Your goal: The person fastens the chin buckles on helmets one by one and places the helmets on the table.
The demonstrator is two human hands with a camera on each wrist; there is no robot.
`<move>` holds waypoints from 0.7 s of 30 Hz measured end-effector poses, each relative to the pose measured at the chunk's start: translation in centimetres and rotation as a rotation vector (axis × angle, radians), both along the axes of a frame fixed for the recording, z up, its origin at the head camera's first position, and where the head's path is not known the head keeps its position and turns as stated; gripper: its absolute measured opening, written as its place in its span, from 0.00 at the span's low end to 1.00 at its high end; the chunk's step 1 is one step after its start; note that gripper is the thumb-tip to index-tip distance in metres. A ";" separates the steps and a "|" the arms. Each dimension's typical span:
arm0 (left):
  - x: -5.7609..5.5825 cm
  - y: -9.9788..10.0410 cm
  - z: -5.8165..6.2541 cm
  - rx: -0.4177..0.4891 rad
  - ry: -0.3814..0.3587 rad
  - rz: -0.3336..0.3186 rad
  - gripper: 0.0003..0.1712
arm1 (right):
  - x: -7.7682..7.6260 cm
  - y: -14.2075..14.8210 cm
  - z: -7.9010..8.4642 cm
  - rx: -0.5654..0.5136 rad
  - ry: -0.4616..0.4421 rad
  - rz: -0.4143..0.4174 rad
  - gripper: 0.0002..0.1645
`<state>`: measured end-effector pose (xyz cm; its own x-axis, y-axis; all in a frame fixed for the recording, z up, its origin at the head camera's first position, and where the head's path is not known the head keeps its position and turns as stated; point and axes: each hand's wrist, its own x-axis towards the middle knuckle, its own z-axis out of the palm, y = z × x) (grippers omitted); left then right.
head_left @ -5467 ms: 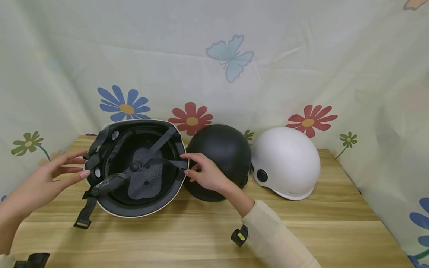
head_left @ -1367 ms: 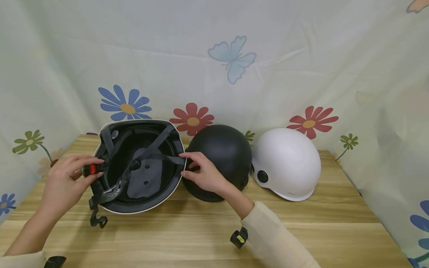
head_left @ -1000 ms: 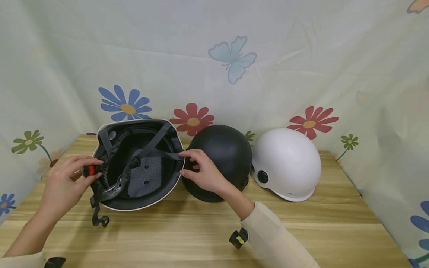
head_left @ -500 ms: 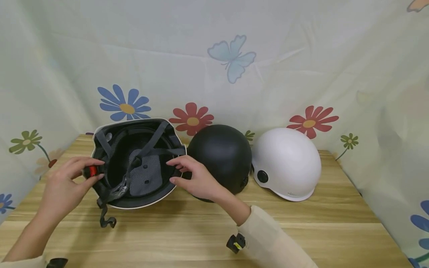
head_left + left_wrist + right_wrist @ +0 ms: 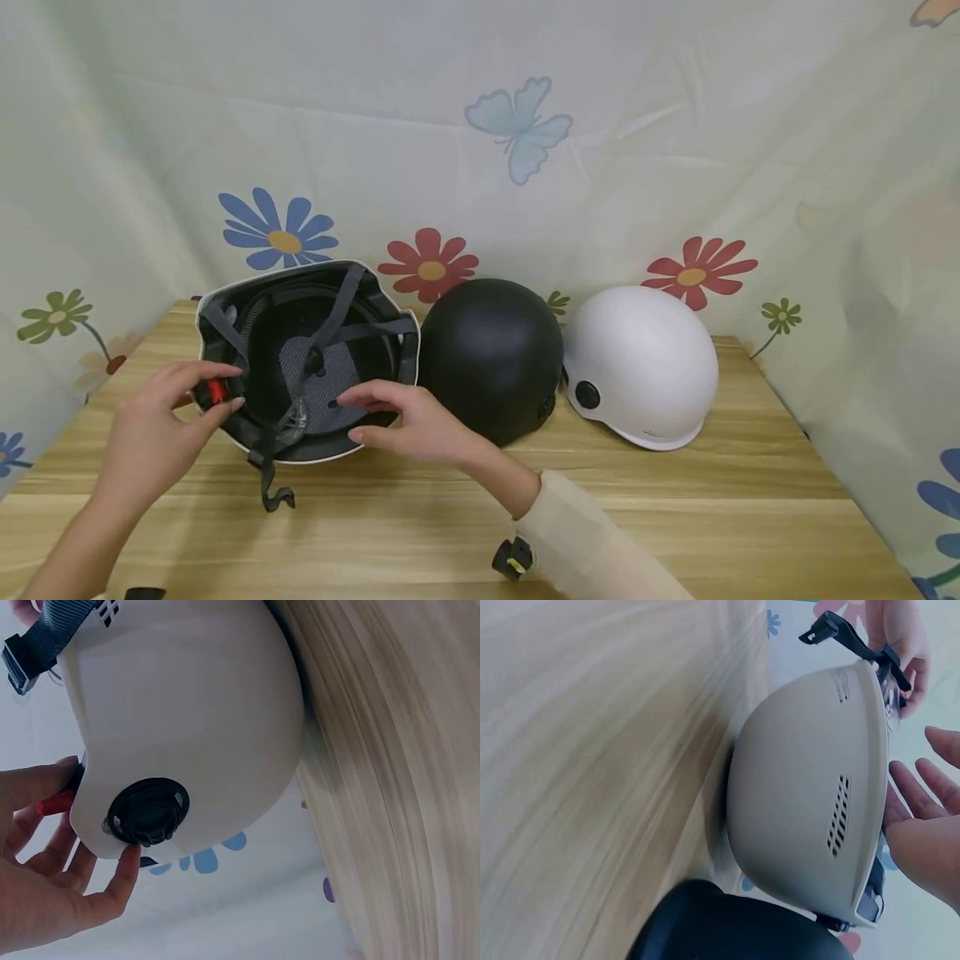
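Note:
An upturned white helmet [image 5: 296, 358] with a black lining and straps lies at the left of the table, its opening facing me. At its left rim my left hand [image 5: 161, 433] pinches a black-and-red buckle [image 5: 217, 392] between thumb and fingers. In the left wrist view, one fingertip touches the helmet shell [image 5: 187, 705] beside a round black vent. My right hand [image 5: 420, 425] is in front of the helmet's opening, its fingers loosely bent and holding nothing. A loose strap end [image 5: 276, 492] hangs from the helmet's front edge. The right wrist view shows the shell's side slots [image 5: 838, 817].
A black helmet [image 5: 491, 350] stands dome up just right of the upturned one. Beyond it sits another white helmet [image 5: 645, 358], also dome up. The wooden table [image 5: 712, 533] meets a flower-printed curtain [image 5: 600, 200] behind and at both sides.
My left hand has taken hold of the buckle. My right hand has left the helmet's right rim and moved left over its opening. The helmet has turned a little counterclockwise.

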<state>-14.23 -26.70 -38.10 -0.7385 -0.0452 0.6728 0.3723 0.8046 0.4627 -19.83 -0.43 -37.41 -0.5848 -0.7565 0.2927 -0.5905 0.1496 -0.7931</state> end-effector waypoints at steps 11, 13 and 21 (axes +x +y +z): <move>0.8 1.3 0.1 -0.032 0.043 0.029 0.22 | 0.9 -1.3 -0.4 -0.002 0.063 0.064 0.20; 1.0 1.5 0.0 -0.043 0.042 0.031 0.22 | 1.0 -1.5 -0.5 -0.009 0.086 0.066 0.20; 1.1 2.3 0.0 -0.045 0.042 0.023 0.21 | 1.2 -1.9 -0.6 0.007 0.101 0.018 0.20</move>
<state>-13.12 -24.45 -38.07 -0.7084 -0.0315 0.7051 0.3716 0.8327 0.4105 -18.59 -2.35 -37.98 -0.5387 -0.7690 0.3441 -0.6702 0.1437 -0.7281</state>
